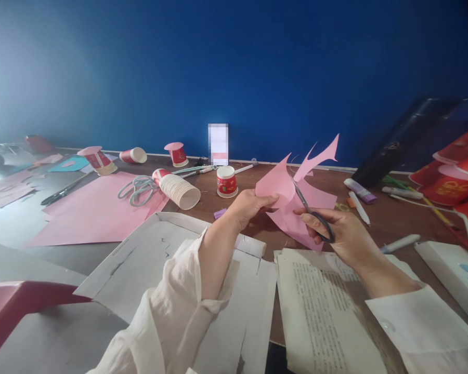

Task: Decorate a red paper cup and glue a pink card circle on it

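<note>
Pink paper [276, 182] is pinched between the thumb and fingers of my left hand [249, 208], held up above the table. My right hand [335, 231] grips a pair of scissors [323, 226] with dark handles. Their blades lie across the paper, pointing up and away, and a curved, pointed strip of pink [320, 157] rises beyond them. More pink paper spreads below and behind the blades; whether it is all one sheet I cannot tell. Just left of the paper stands a red paper cup [226, 183] with a white rim.
A stack of paper cups [179, 189] lies beside grey-handled scissors [136, 190] on a large pink sheet [89, 213]. Printed pages [320, 311] and a worn white box lid [140, 259] lie in front. A glue stick [360, 190] and red cups [452, 184] are at right.
</note>
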`<state>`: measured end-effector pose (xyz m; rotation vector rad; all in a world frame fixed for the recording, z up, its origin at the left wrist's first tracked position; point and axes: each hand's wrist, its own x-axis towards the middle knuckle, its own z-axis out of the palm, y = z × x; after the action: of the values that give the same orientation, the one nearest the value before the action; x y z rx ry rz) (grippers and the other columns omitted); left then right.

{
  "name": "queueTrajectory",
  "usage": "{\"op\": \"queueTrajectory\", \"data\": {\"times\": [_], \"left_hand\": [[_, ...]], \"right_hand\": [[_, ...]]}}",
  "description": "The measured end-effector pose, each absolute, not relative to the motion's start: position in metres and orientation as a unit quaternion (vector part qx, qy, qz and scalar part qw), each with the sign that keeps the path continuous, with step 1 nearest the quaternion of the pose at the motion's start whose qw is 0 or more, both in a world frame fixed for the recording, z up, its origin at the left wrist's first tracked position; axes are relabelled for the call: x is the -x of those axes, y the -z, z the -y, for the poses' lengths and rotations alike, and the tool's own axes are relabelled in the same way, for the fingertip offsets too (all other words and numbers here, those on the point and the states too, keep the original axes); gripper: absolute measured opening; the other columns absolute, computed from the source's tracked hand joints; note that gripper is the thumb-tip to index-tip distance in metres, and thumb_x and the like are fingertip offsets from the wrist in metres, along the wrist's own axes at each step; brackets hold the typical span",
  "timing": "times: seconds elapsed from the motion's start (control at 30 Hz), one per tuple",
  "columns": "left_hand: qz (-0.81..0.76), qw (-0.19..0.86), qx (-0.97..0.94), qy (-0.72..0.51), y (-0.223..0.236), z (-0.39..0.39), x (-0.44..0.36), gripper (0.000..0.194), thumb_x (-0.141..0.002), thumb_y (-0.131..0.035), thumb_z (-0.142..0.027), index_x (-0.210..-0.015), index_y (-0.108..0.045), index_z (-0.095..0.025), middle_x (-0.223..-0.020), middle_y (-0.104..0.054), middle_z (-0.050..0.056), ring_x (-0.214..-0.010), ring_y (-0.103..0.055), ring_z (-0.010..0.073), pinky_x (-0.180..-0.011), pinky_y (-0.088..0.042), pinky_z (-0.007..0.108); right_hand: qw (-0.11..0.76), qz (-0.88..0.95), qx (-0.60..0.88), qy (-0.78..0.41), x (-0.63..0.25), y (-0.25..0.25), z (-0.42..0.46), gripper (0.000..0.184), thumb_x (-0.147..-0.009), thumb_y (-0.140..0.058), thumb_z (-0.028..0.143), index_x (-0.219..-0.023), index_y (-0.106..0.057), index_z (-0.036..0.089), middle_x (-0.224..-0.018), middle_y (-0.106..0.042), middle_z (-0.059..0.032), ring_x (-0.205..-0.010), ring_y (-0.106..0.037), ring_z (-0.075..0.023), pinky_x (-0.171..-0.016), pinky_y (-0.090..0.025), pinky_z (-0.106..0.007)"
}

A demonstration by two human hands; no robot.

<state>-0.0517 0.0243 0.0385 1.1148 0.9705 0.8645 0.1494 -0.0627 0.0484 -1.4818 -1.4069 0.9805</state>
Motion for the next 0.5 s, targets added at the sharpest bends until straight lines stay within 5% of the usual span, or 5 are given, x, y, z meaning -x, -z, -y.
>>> {"op": "queueTrajectory", "data": {"times": [0.5], "left_hand": [[-0.402, 0.697, -0.449, -0.387, -0.0472, -0.0179, 0.0497, 0.025, -0.073, -0.083, -0.031, -0.085, -0.074, -0.011, -0.068, -0.069, 0.004, -0.057, -0.059, 0.0120, -0.065, -0.047, 0.028]], "right_hand": [[0.420, 0.558, 0.603, -0.386, -0.1491, -0.0489, 0.0626, 0.053, -0.073, -0.076, 0.059, -0.104, -0.078, 0.016, -0.056, -0.057, 0.0010, -0.051, -0.051, -0.0118, -0.048, -0.042, -0.026]]}}
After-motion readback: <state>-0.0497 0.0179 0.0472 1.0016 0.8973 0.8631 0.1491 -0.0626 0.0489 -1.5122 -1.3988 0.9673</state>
